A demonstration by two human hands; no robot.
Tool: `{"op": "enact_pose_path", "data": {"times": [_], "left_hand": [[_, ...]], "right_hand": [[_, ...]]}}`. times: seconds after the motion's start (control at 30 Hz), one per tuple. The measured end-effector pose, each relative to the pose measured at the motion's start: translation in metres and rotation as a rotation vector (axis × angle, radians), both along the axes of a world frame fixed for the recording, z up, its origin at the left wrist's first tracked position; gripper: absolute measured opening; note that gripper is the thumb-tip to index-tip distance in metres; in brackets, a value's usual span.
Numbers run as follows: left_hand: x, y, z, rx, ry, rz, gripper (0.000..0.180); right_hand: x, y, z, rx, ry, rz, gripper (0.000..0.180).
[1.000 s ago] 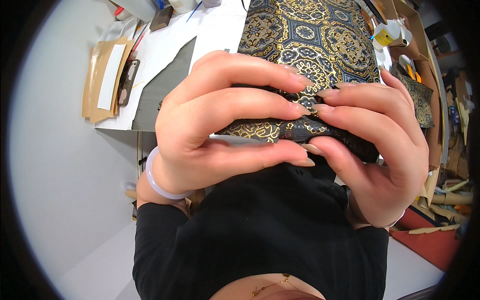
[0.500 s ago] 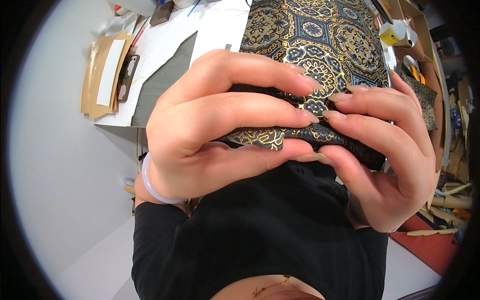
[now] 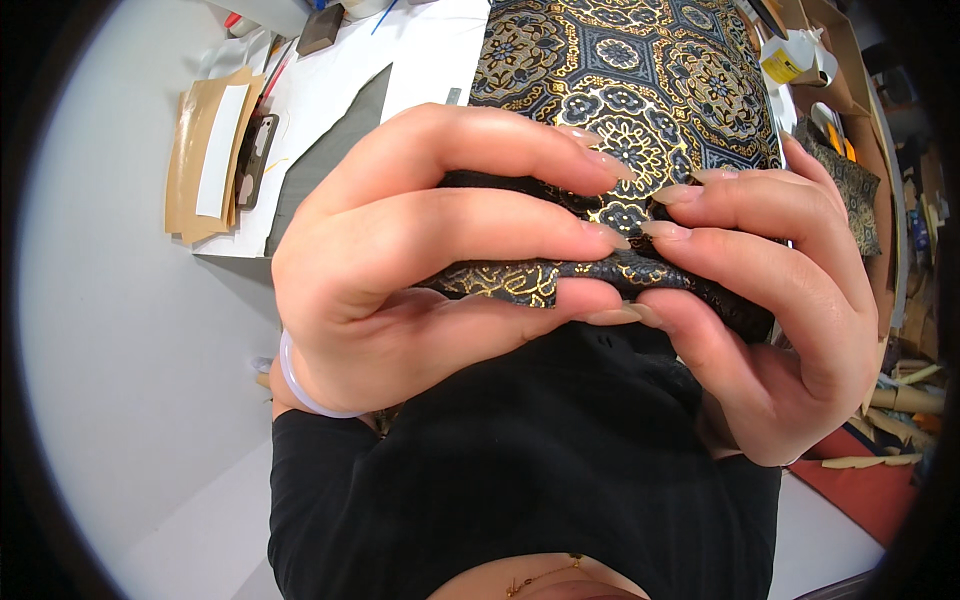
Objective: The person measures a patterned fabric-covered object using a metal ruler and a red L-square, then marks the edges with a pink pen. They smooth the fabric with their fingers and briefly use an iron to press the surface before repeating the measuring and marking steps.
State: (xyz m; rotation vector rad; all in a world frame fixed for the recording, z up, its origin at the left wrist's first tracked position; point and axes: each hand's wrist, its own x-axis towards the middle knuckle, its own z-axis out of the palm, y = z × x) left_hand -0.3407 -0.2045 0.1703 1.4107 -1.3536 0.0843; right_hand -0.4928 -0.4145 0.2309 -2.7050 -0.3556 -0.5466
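Brown paper sheets [image 3: 190,160], topped by a white strip [image 3: 221,150], at ten o'clock, with a dark-cased phone [image 3: 262,140] just beside; no legible print on any of them. Next, toward eleven, dark grey sheeting [image 3: 335,145] laid across the white-covered tabletop [image 3: 330,75]. Nearer the centre, toward ten, left grip [image 3: 360,235] pinching black-and-gold cloth [image 3: 625,60]: fingers above, thumb below, a straight-ended flap caught between. Cloth spread away toward one o'clock, near edge folded and raised in both hands, right of centre toward three. Scarcely changed from a second ago: same pinch, same fold, only a slight shift lower in view; judged a steady hold on one spot rather than a fresh grasp. At three o'clock, right grip [image 3: 790,320] clamped on the same fold, thumb tip close against the opposite one. Beyond, at two o'clock, white bottle [image 3: 797,45] with yellow label [image 3: 783,66], lettering too small to make out; below, toward three, patterned scrap [image 3: 855,195] near a cardboard box [image 3: 845,90]. No other readable writing in sight.
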Motion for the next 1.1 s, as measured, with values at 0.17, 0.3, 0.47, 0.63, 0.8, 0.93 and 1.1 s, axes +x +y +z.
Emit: {"op": "enact_pose_path", "data": {"times": [0.17, 0.3, 0.47, 0.63, 0.8, 0.93, 1.1], "left_hand": [[-0.001, 0.000, 0.000, -0.002, 0.000, 0.009, 0.038], [0.000, 0.000, -0.001, -0.002, 0.008, 0.002, 0.037], [-0.001, -0.001, -0.002, -0.017, 0.014, 0.006, 0.036], [-0.002, -0.003, -0.003, -0.022, 0.014, 0.013, 0.036], [-0.001, -0.003, -0.004, -0.028, 0.015, 0.019, 0.037], [-0.002, -0.002, -0.002, -0.010, 0.006, 0.017, 0.039], [-0.001, -0.001, 0.003, 0.018, -0.001, -0.014, 0.041]], "right_hand": [[0.000, -0.001, 0.000, 0.001, 0.008, 0.009, 0.037], [0.000, -0.002, -0.001, 0.013, 0.010, 0.017, 0.038], [0.000, -0.002, -0.004, 0.014, -0.007, 0.017, 0.038], [-0.004, -0.004, -0.006, 0.053, -0.015, 0.018, 0.039], [-0.007, -0.003, -0.010, 0.068, -0.059, -0.025, 0.039], [-0.006, -0.004, -0.013, 0.091, -0.090, -0.011, 0.037], [-0.005, -0.002, -0.017, 0.105, -0.126, -0.029, 0.035]]}}
